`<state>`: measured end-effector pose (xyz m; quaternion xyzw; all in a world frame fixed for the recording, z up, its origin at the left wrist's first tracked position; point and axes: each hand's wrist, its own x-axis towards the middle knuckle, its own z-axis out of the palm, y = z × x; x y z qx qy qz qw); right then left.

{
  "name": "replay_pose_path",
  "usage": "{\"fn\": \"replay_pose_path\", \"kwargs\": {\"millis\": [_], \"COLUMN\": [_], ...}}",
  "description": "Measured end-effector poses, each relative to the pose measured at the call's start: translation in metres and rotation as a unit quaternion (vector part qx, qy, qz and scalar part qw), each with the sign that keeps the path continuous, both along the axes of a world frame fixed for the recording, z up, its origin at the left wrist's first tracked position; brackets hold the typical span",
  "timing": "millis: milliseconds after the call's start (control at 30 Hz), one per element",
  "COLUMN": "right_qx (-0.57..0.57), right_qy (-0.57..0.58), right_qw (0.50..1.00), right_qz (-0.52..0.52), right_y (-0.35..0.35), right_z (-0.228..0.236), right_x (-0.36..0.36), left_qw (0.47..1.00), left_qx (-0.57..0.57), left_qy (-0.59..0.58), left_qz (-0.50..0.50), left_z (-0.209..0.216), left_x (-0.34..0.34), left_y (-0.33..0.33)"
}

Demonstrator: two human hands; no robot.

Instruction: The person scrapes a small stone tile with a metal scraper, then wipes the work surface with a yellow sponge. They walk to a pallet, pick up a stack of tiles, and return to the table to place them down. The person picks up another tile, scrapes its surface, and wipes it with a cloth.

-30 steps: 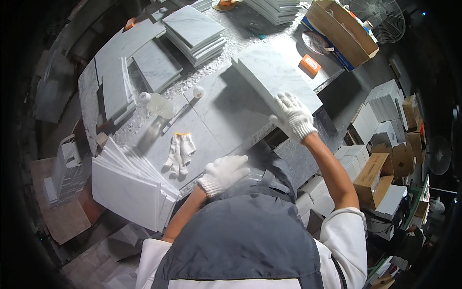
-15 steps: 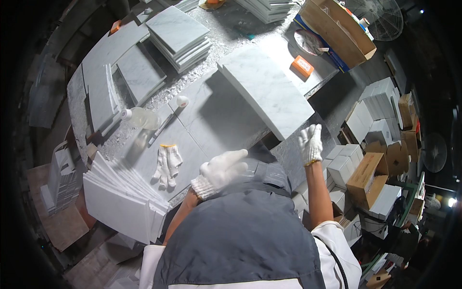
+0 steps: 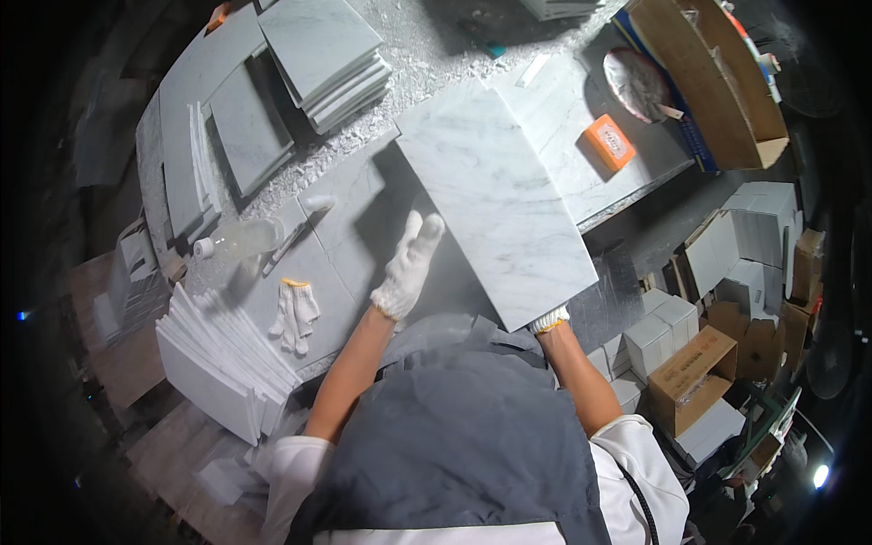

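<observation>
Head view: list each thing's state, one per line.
Marble slab, broad face up
Left hand, gloved, open, beside the slab
Right hand, gloved, mostly hidden by the slab; grip unclear
Spare gloves, unworn
Bottle, capped
Long cardboard box, open
Smaller carton, open

Faint grey veins streak the white slab (image 3: 495,204) at the near edge of the table (image 3: 427,82). The left hand (image 3: 407,268) and right hand (image 3: 548,320) are gloved in white, with yellow rimming the right one's wrist. The loose gloves (image 3: 285,318) are white too, banded in yellow-orange. At the near left corner, the fanned tiles (image 3: 207,368) are white. Toward the right edge, the block (image 3: 609,143) is orange with a whitish label, and the box (image 3: 677,50) is brown. The apron (image 3: 472,436) is dark grey, the sleeves (image 3: 636,454) white.
</observation>
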<state>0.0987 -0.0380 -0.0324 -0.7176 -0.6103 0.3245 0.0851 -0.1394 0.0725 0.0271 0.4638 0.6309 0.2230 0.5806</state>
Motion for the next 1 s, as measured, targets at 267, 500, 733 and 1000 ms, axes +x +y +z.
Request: {"fn": "replay_pose_path", "kwargs": {"millis": [267, 500, 733, 1000], "right_qx": [-0.108, -0.073, -0.092, -0.121], "right_qy": [0.006, 0.063, 0.018, 0.029], "right_qw": [0.994, 0.995, 0.995, 0.992], "right_qz": [0.015, -0.026, -0.012, -0.032], "right_y": [-0.006, -0.01, -0.014, -0.005], "right_z": [0.029, 0.022, 0.012, 0.013], "right_x": [0.014, 0.01, 0.015, 0.015], "left_qw": [0.993, 0.99, 0.996, 0.9], "left_qx": [-0.039, 0.031, 0.077, 0.105], "left_qy": [0.025, 0.131, 0.009, 0.315], "left_qz": [0.106, -0.038, -0.042, -0.283], "left_z": [-0.034, -0.037, -0.04, -0.032], "left_x": [0.023, 0.023, 0.032, 0.036], "left_y": [0.023, 0.014, 0.011, 0.018]}}
